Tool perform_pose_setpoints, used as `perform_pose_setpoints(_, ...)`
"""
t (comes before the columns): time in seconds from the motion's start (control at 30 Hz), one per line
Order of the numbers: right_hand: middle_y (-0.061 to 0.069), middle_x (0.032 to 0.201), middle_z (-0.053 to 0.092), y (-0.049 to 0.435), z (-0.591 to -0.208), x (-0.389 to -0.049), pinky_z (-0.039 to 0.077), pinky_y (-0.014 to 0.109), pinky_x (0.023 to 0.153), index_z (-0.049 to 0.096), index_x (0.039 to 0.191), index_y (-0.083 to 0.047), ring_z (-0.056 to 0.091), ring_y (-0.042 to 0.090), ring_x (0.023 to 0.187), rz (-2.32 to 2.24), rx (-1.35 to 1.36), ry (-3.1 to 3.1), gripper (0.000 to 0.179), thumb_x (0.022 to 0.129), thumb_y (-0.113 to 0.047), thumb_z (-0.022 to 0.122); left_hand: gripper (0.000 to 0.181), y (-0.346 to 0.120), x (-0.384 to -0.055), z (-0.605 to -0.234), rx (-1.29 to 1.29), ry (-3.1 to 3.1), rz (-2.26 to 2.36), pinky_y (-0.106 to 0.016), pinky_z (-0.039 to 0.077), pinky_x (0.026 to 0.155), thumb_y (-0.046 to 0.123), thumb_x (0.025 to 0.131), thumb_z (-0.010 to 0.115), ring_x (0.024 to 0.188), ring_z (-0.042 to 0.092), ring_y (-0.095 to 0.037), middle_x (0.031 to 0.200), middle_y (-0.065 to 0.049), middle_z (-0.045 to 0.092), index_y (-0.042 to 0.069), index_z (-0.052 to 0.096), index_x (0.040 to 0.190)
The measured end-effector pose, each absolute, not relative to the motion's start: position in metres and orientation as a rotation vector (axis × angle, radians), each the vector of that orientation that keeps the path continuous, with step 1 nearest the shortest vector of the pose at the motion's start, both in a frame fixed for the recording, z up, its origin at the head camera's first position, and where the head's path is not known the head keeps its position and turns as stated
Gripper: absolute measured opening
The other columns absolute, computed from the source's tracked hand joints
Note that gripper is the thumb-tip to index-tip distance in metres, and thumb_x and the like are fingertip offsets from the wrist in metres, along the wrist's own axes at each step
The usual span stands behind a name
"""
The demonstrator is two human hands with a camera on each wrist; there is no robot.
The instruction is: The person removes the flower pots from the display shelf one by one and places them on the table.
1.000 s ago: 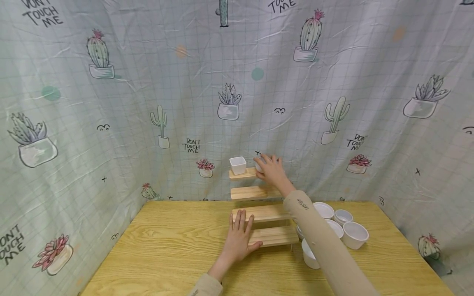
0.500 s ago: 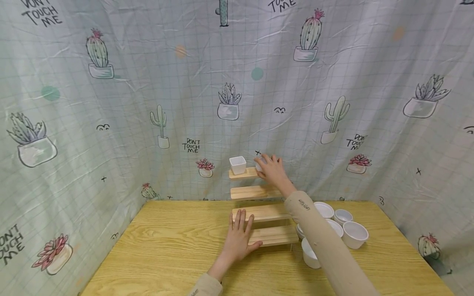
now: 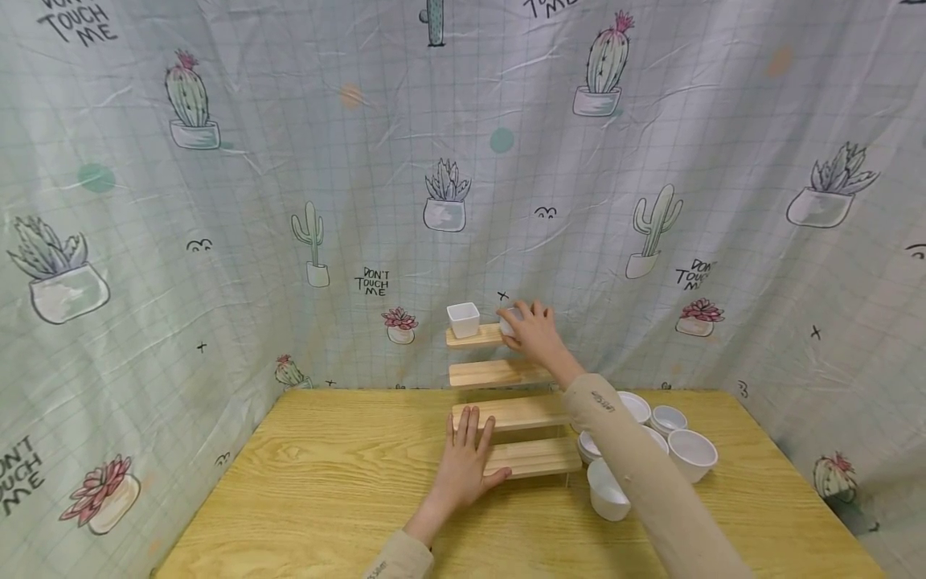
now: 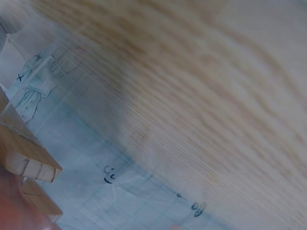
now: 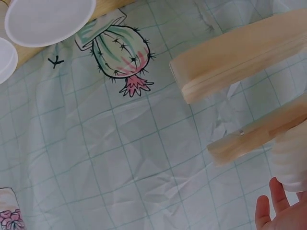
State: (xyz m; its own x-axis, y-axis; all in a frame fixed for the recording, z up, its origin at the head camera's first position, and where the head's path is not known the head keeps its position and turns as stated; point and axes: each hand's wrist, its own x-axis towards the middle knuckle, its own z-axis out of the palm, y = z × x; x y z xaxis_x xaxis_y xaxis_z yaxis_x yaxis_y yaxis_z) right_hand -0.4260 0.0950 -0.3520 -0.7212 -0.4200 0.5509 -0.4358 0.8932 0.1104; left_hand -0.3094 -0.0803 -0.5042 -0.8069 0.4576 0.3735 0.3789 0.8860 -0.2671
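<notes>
On the top board of a four-tier wooden stand (image 3: 506, 412), my right hand (image 3: 537, 331) grips a small white ribbed cup (image 5: 290, 160), its fingers round the sides and covering much of it in the head view. Left of it on the same board sits a white square cup (image 3: 464, 320). Lower down, my left hand (image 3: 463, 462) lies against the stand's left end, fingers straight on the second board from the bottom and thumb by the lowest one. The left wrist view shows mostly tabletop, with the board ends (image 4: 36, 165) and a blurred bit of hand at the lower left.
Right of the stand, several white bowls and cups stand on the wooden table (image 3: 325, 482), among them a deep round bowl (image 3: 692, 455) and a nearer white cup (image 3: 608, 489) partly behind the right sleeve. A cactus-print curtain (image 3: 362, 201) hangs close behind the stand.
My right hand and the ribbed cup have shifted very slightly to the right along the top board. My left hand stays put on the stand; the head view has tipped a little.
</notes>
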Motion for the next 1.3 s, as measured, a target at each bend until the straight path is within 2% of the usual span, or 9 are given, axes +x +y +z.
perform_pose_setpoints(0.23, 0.015, 0.120, 0.048, 0.097, -0.353, -0.422, 0.036, 0.047, 0.074, 0.050, 0.124, -0.023, 0.042, 0.036, 0.103, 0.073, 0.647, -2.429, 0.044, 0.083, -0.034, 0.061, 0.086, -0.081, -0.310, -0.506, -0.613, -2.614, 0.243, -0.054, 0.017, 0.107, 0.072, 0.081, 0.016, 0.137, 0.014, -0.034, 0.147, -0.021, 0.018, 0.012, 0.021, 0.142)
perform_pose_setpoints(0.57, 0.014, 0.114, 0.052, 0.099, -0.356, -0.418, 0.036, 0.046, 0.069, 0.055, 0.118, -0.023, 0.044, 0.035, 0.096, 0.059, 0.706, -2.319, 0.043, 0.078, -0.034, 0.066, 0.085, -0.081, -0.309, -0.504, -0.614, -2.626, 0.194, -0.053, 0.016, 0.107, 0.070, 0.081, 0.028, 0.137, 0.013, -0.034, 0.147, -0.021, 0.017, 0.012, 0.021, 0.142)
perform_pose_setpoints(0.8, 0.014, 0.112, 0.053, 0.098, -0.354, -0.412, 0.036, 0.046, 0.069, 0.056, 0.117, -0.022, 0.045, 0.034, 0.094, 0.052, 0.740, -2.270, 0.042, 0.079, -0.036, 0.065, 0.085, -0.081, -0.311, -0.505, -0.612, -2.637, 0.212, -0.053, 0.015, 0.108, 0.071, 0.081, 0.025, 0.138, 0.011, -0.033, 0.147, -0.021, 0.015, 0.012, 0.019, 0.143)
perform_pose_setpoints(1.07, 0.014, 0.113, 0.052, 0.100, -0.349, -0.399, 0.036, 0.046, 0.070, 0.055, 0.116, -0.022, 0.044, 0.032, 0.093, 0.030, 0.798, -2.228, 0.042, 0.079, -0.038, 0.065, 0.085, -0.081, -0.308, -0.503, -0.622, -2.644, 0.177, -0.054, 0.015, 0.108, 0.070, 0.081, 0.027, 0.137, 0.012, -0.034, 0.147, -0.021, 0.015, 0.012, 0.019, 0.143)
perform_pose_setpoints(1.3, 0.013, 0.108, 0.054, 0.101, -0.348, -0.384, 0.035, 0.045, 0.066, 0.058, 0.111, -0.021, 0.045, 0.031, 0.088, 0.013, 0.852, -2.120, 0.043, 0.073, -0.038, 0.070, 0.085, -0.081, -0.309, -0.504, -0.630, -2.627, 0.165, -0.054, 0.016, 0.107, 0.069, 0.081, 0.029, 0.137, 0.013, -0.034, 0.147, -0.021, 0.016, 0.012, 0.020, 0.142)
